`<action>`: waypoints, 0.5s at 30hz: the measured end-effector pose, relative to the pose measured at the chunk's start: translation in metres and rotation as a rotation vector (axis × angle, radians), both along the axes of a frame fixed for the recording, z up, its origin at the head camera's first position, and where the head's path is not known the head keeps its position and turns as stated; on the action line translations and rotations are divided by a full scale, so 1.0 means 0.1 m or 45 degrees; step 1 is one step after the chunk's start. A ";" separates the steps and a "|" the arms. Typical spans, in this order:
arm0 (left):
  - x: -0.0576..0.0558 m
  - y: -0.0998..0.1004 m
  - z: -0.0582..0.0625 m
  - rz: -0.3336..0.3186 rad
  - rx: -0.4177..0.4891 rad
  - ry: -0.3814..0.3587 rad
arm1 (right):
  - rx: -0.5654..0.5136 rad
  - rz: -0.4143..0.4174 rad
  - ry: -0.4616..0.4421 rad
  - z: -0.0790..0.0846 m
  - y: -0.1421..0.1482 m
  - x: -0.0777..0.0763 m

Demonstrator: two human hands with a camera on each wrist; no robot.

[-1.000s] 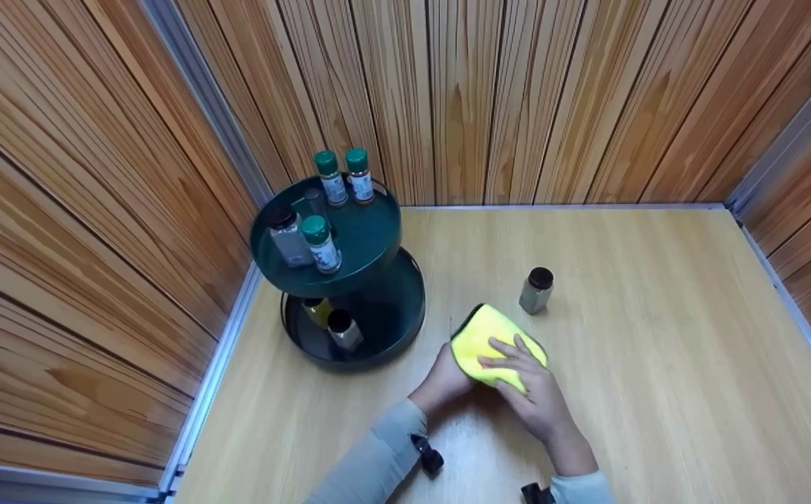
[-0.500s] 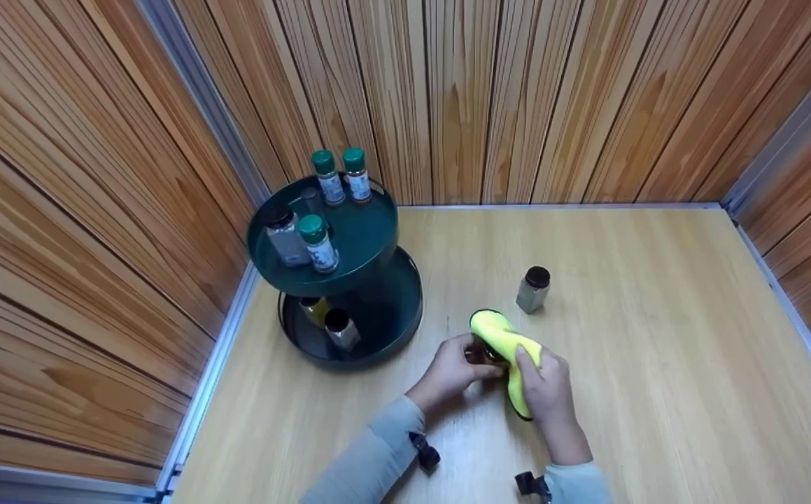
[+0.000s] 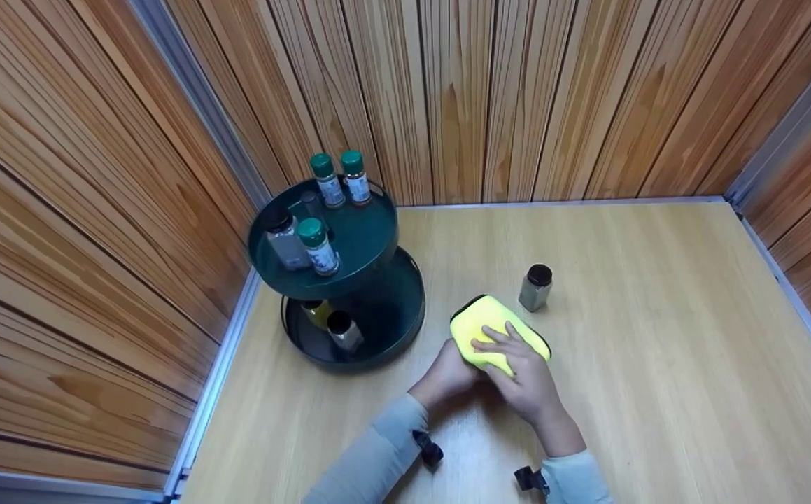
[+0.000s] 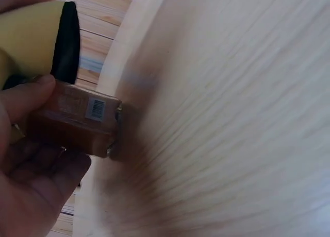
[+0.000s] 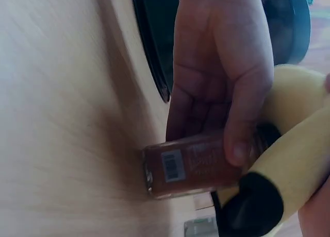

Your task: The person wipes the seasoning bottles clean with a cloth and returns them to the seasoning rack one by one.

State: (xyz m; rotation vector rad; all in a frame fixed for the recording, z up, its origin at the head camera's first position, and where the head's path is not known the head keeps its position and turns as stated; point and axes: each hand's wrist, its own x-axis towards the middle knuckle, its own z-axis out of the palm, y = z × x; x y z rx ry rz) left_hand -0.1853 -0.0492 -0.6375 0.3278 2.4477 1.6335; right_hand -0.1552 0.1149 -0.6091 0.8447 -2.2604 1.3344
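My left hand (image 3: 450,371) grips a small glass spice jar with reddish-brown contents. In the left wrist view this jar (image 4: 77,116) lies tilted, thumb on one side and fingers beneath, its barcode label facing out and its base close over the tabletop. A yellow cloth (image 3: 482,315) with black edging drapes over the jar's top end, hiding it. My right hand (image 3: 524,381) holds the cloth there, fingers spread across its upper face and thumb at the near edge. From the head view, the cloth covers the jar completely.
A black-capped jar (image 3: 535,288) stands on the wooden table (image 3: 657,336) beyond the cloth. To the left is a dark green two-tier round rack (image 3: 377,262). Several spice jars (image 3: 322,248) stand on its upper tier, and two jars (image 3: 344,332) on the lower.
Half a second ago the cloth was folded to the right, with the right thumb on top and part of the jar showing. Now the right hand has turned over and the cloth lies spread across the jar.
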 end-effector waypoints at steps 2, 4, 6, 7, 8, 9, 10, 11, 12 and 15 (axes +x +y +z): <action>0.01 -0.01 0.01 -0.019 0.024 0.012 | -0.117 0.063 0.008 -0.02 0.05 0.01; 0.02 -0.03 0.02 -0.022 0.031 0.017 | -0.216 0.117 -0.002 -0.03 0.09 0.04; 0.02 -0.04 0.02 -0.019 0.051 0.011 | -0.311 0.164 -0.040 -0.04 0.14 0.08; 0.02 -0.04 0.01 -0.022 0.050 0.014 | -0.358 0.175 -0.077 -0.05 0.16 0.09; 0.02 -0.03 0.01 -0.020 0.048 0.004 | -0.402 0.178 -0.112 -0.05 0.18 0.12; 0.02 -0.03 0.01 -0.020 0.049 -0.011 | -0.446 0.174 -0.162 -0.05 0.19 0.15; 0.01 -0.02 0.01 -0.020 0.049 -0.019 | -0.490 0.165 -0.212 -0.05 0.21 0.18; 0.01 -0.01 0.01 -0.017 0.044 -0.025 | -0.540 0.166 -0.267 -0.05 0.22 0.22; 0.00 0.00 0.01 -0.014 0.024 -0.027 | -0.593 0.149 -0.348 -0.05 0.23 0.26; -0.01 0.03 0.02 -0.021 0.021 -0.037 | -0.783 0.047 -0.592 0.00 0.24 0.37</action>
